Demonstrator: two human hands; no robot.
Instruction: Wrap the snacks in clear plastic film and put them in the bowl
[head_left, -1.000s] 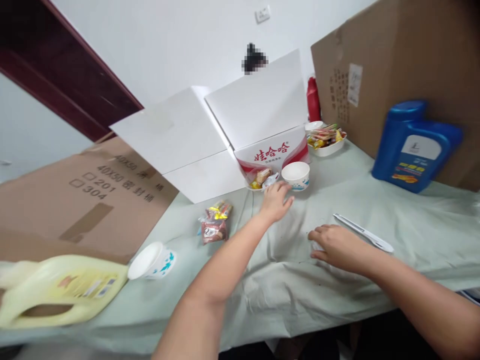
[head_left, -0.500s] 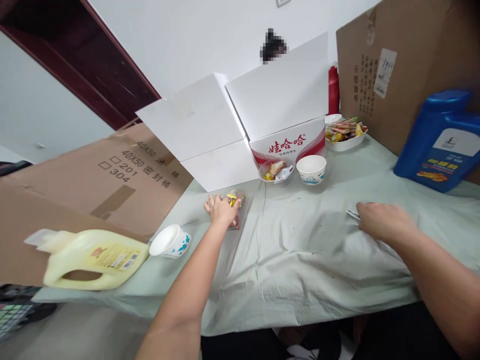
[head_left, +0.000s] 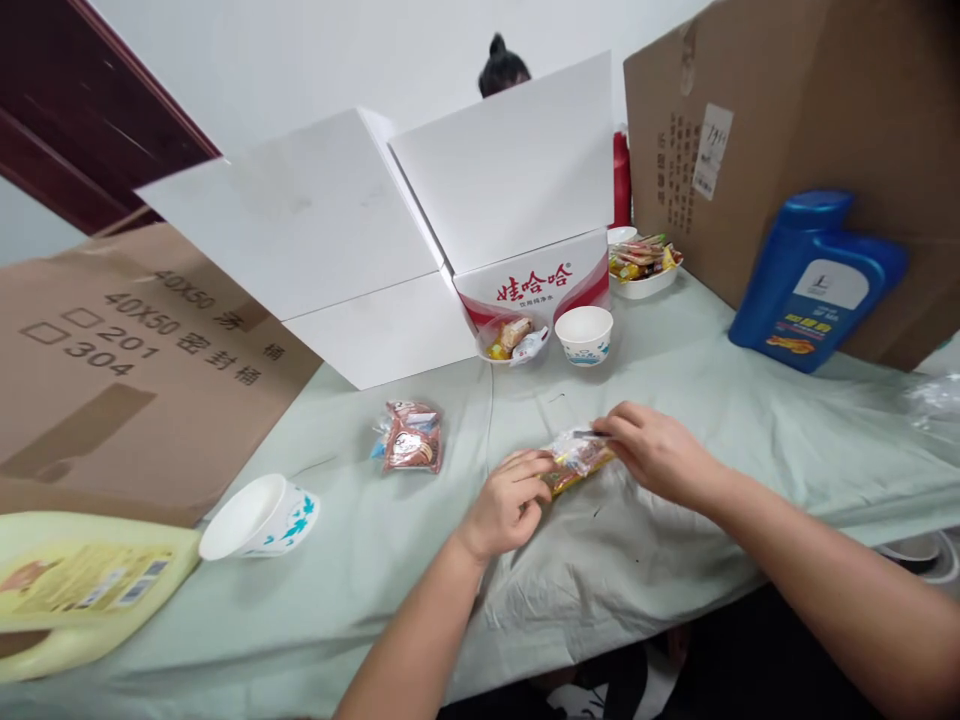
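Note:
Near the front of the cloth-covered table, my left hand [head_left: 510, 505] has its fingers closed on the near end of a clear and yellow snack packet [head_left: 574, 470]. My right hand [head_left: 660, 450] is at the packet's other end, fingers pinched round a thin dark object [head_left: 589, 434] that lies against the clear wrapper. Most of that object is hidden in the fingers, so its kind is unclear. To the left, a reddish-brown snack packet [head_left: 412, 440] lies on the cloth, apart from both hands.
A white paper bowl [head_left: 259, 515] and a yellow detergent jug [head_left: 97, 580] stand left. Behind are a white carton [head_left: 532, 255], a bowl of snacks [head_left: 514, 340], another paper bowl [head_left: 585, 335] and a snack dish [head_left: 649, 275]. A blue jug [head_left: 814, 285] stands right. A person's hair shows behind the carton.
My left hand has brought the yellow packet from beside the carton toward the front middle, leaving the reddish-brown packet behind. My right hand has moved left to meet it. The view has shifted right.

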